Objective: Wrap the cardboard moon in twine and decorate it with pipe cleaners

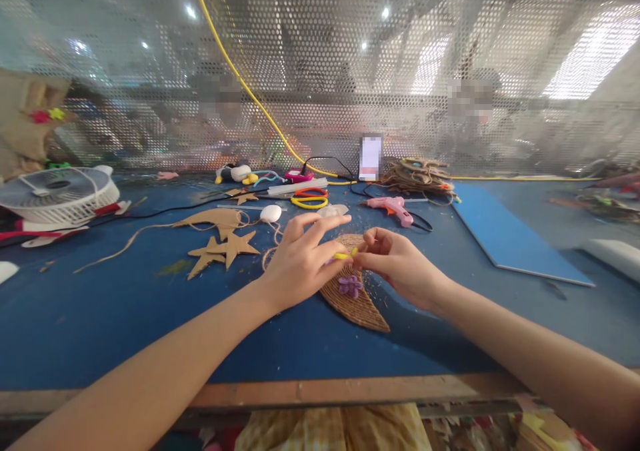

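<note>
A crescent (361,309) wrapped in brown twine lies on the blue tabletop beneath both of my hands. A fuzzy purple flower (351,286) sits on its face. Just above the crescent, a short yellow pipe cleaner (344,256) spans the gap between my hands. My left hand (304,258) has its thumb and index finger closed on the left part, with its other fingers raised. From the other side, my right hand (400,259) pinches the right end, fingers curled. My fingertips cover part of the strip and of the crescent's upper half.
Cardboard stars (227,250) and a cardboard crescent (215,220) lie left. Scissors (310,198) and a pink glue gun (393,208) are behind my hands. A blue board (515,234) lies right, a white fan (60,194) far left. Perforated metal mesh (310,58) stands behind the table.
</note>
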The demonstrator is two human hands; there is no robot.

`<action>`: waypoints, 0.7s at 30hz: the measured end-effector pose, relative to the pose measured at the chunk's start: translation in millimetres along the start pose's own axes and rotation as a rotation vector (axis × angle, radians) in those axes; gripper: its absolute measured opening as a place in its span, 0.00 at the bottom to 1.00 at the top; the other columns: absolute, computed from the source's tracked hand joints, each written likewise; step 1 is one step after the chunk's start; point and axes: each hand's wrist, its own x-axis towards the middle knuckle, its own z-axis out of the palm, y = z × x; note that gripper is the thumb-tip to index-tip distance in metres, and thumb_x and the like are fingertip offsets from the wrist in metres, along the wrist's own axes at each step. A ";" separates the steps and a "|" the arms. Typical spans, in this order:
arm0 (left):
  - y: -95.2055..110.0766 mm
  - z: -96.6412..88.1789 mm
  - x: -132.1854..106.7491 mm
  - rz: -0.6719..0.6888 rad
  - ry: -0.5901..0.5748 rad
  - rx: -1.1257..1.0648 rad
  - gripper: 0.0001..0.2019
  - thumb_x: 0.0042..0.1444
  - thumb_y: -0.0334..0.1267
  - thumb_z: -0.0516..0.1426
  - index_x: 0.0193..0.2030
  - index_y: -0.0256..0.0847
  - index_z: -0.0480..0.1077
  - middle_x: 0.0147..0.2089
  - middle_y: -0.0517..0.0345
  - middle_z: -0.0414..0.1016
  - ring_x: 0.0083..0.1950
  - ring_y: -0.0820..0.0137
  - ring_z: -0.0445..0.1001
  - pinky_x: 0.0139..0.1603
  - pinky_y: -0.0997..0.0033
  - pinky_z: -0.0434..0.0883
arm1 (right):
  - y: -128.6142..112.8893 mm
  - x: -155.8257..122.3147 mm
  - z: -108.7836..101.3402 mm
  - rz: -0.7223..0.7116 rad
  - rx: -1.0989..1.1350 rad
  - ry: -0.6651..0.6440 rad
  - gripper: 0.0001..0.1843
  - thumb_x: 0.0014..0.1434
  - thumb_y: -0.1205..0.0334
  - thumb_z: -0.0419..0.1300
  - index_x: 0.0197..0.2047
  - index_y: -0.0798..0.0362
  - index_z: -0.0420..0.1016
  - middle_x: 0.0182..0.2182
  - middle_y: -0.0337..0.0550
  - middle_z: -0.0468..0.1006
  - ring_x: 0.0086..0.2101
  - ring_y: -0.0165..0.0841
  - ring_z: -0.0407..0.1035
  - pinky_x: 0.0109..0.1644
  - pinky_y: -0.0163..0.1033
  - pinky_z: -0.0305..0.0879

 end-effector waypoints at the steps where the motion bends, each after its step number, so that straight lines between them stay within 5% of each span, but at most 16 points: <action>1: 0.7 0.8 -0.1 -0.014 0.010 -0.008 0.06 0.64 0.37 0.58 0.38 0.44 0.77 0.64 0.56 0.69 0.60 0.57 0.61 0.63 0.49 0.61 | 1.3 -0.4 1.0 -0.017 -0.012 -0.006 0.23 0.46 0.60 0.71 0.31 0.49 0.57 0.29 0.35 0.76 0.32 0.30 0.72 0.36 0.37 0.66; 4: 3.0 2.8 1.9 -0.134 0.029 -0.105 0.10 0.64 0.38 0.57 0.32 0.41 0.76 0.62 0.54 0.71 0.59 0.57 0.63 0.63 0.48 0.63 | 6.1 -1.6 2.2 -0.148 -0.106 -0.004 0.22 0.50 0.58 0.70 0.32 0.48 0.55 0.31 0.37 0.77 0.33 0.32 0.73 0.38 0.39 0.68; 8: 3.3 7.8 4.2 -0.391 -0.076 -0.426 0.14 0.63 0.42 0.57 0.29 0.41 0.76 0.57 0.50 0.75 0.58 0.57 0.70 0.57 0.49 0.70 | 8.3 -2.9 -6.7 -0.523 -0.485 0.036 0.15 0.58 0.63 0.63 0.31 0.47 0.58 0.35 0.41 0.78 0.36 0.33 0.72 0.43 0.43 0.69; 12: 3.7 11.5 3.7 -0.492 -0.206 -0.783 0.15 0.66 0.40 0.53 0.32 0.39 0.77 0.56 0.46 0.76 0.53 0.60 0.77 0.50 0.57 0.76 | 4.0 -3.0 -18.3 -0.823 -0.807 -0.219 0.08 0.59 0.68 0.60 0.32 0.45 0.66 0.37 0.43 0.80 0.41 0.38 0.73 0.48 0.49 0.69; 14: 4.6 9.8 3.8 -0.479 -0.184 -0.730 0.15 0.67 0.40 0.51 0.39 0.40 0.78 0.56 0.47 0.76 0.55 0.60 0.76 0.52 0.55 0.75 | 2.7 -3.1 -17.9 -0.802 -0.811 -0.169 0.08 0.58 0.68 0.61 0.32 0.45 0.66 0.36 0.43 0.79 0.40 0.38 0.73 0.47 0.49 0.69; 16: 4.9 6.1 3.7 -0.413 -0.097 -0.511 0.13 0.65 0.44 0.54 0.48 0.42 0.76 0.61 0.47 0.72 0.60 0.57 0.71 0.58 0.50 0.70 | 2.5 -3.1 -13.3 -0.691 -0.698 0.014 0.09 0.58 0.66 0.61 0.32 0.46 0.63 0.34 0.42 0.77 0.37 0.36 0.72 0.45 0.46 0.69; 19: 3.1 1.1 1.3 -0.150 -0.005 -0.138 0.24 0.55 0.49 0.63 0.58 0.45 0.71 0.69 0.48 0.63 0.65 0.51 0.62 0.65 0.46 0.60 | 2.0 -2.1 -5.2 -0.420 -0.385 0.095 0.15 0.54 0.61 0.65 0.32 0.47 0.60 0.32 0.39 0.74 0.34 0.33 0.70 0.41 0.42 0.69; 21: 1.4 0.3 -1.5 0.010 0.021 0.015 0.21 0.57 0.46 0.63 0.56 0.46 0.72 0.67 0.51 0.66 0.63 0.53 0.62 0.65 0.48 0.58 | 1.4 -0.7 -2.2 -0.256 -0.218 0.062 0.18 0.51 0.58 0.68 0.32 0.48 0.59 0.31 0.37 0.74 0.33 0.31 0.70 0.39 0.40 0.68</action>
